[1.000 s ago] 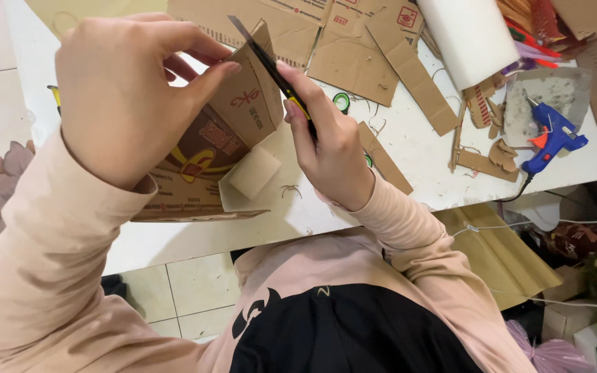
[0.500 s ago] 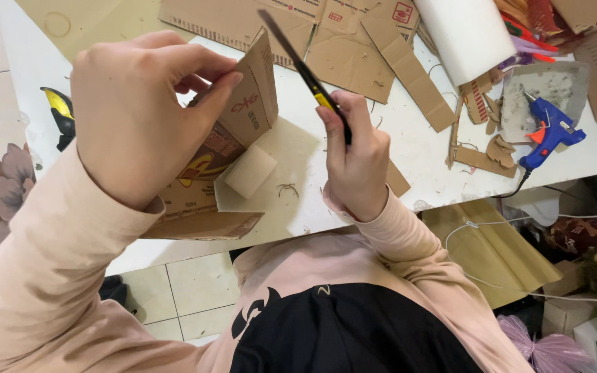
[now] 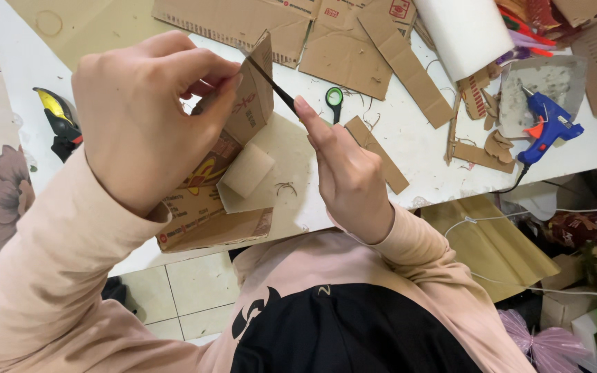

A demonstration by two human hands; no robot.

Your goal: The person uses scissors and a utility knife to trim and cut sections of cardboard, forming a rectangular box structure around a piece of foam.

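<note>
We see the left hand (image 3: pixel 143 117) pinching a printed cardboard piece (image 3: pixel 240 131) upright above the white table (image 3: pixel 409 131) while the right hand (image 3: pixel 343 169), closed on a thin black blade (image 3: pixel 271 83) (a craft knife, we judge), best draws slowly, fingers clear.

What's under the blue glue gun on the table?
The blue glue gun lies on a grey sheet speckled with dried blobs, on the white table. Brown cardboard scraps sit beside its handle. What lies beneath the sheet itself is covered.
</note>
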